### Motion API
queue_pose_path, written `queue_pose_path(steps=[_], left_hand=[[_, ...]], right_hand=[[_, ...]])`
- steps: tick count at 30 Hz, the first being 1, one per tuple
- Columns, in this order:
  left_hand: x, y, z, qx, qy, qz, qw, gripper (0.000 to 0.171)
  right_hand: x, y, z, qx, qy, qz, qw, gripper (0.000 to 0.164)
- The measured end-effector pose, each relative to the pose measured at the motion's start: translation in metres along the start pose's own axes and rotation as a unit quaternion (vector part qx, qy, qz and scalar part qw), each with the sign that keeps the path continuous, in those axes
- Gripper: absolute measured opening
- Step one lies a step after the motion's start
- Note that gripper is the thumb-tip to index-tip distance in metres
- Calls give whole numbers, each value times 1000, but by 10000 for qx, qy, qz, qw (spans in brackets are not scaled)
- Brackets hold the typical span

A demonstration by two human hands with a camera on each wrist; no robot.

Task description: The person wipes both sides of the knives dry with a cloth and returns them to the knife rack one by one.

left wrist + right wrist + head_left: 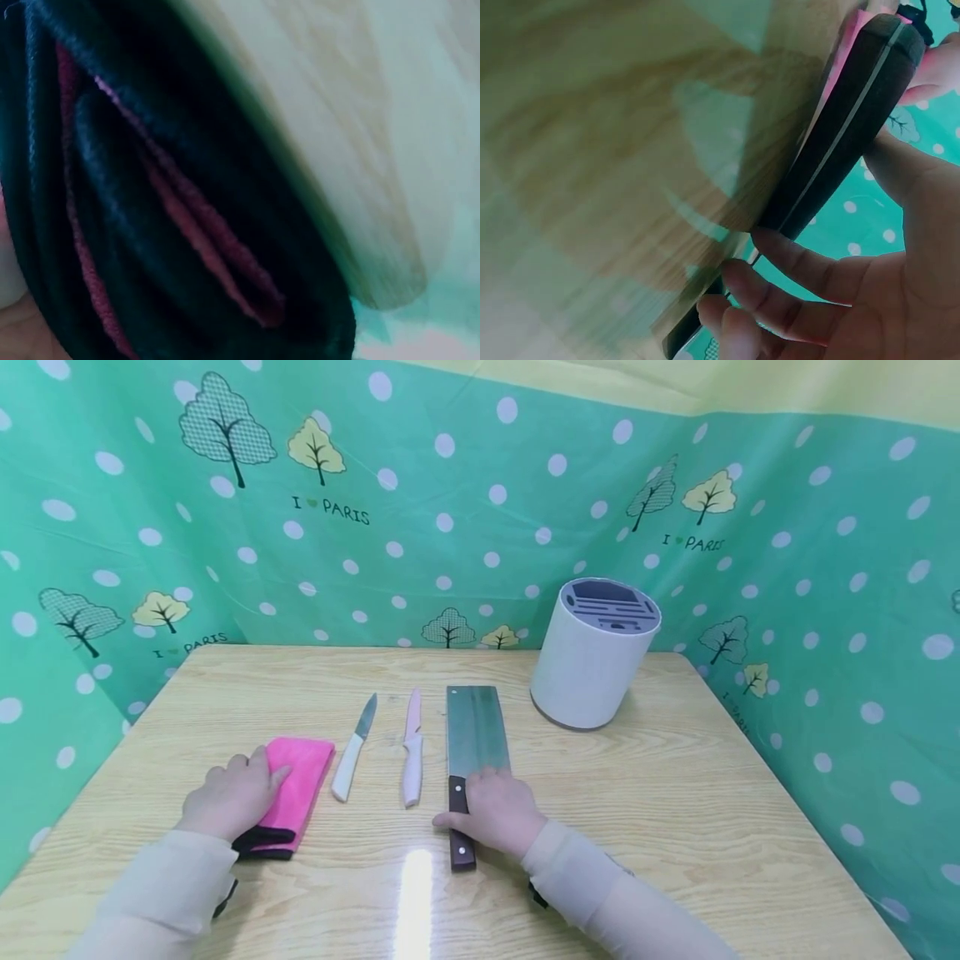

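Note:
My left hand [232, 795] holds the left side of a folded pink cloth with black trim [303, 777]. Its black folds [202, 187] fill much of the left wrist view, with a bit of the hand at the lower left. My right hand [498, 810] is at the dark riveted handle of a broad cleaver [477, 727], whose blade points away from me. In the right wrist view the fingers and thumb lie along the cleaver's handle [847, 112]. Between the hands lie a white-handled knife [347, 768] and a pink-bladed knife [412, 768], both pointing away.
A white round knife block [588, 668] with a dark slotted top stands at the back right of the wooden table [675, 827]. Behind and on both sides hangs a green dotted curtain [480, 518], close to the table's edges.

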State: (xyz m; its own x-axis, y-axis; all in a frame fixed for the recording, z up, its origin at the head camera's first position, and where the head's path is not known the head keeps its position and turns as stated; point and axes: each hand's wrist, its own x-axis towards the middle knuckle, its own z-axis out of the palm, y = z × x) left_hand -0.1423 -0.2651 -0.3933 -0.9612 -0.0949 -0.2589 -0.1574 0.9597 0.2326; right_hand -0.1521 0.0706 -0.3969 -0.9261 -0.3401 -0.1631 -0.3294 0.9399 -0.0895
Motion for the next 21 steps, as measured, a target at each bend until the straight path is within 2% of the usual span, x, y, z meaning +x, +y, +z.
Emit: queue_pose_path(steps=[7, 14, 21], left_hand=[[3, -1, -1, -188, -127, 53, 9997, 81], [4, -4, -1, -243, -139, 115, 9995, 81], [5, -4, -2, -269, -177, 82, 9994, 81]], right_hand=[[4, 0, 0, 392, -309, 63, 9987, 63], [11, 2, 0, 682, -776, 187, 9945, 61], [17, 3, 2, 906, -984, 192, 9908, 56]])
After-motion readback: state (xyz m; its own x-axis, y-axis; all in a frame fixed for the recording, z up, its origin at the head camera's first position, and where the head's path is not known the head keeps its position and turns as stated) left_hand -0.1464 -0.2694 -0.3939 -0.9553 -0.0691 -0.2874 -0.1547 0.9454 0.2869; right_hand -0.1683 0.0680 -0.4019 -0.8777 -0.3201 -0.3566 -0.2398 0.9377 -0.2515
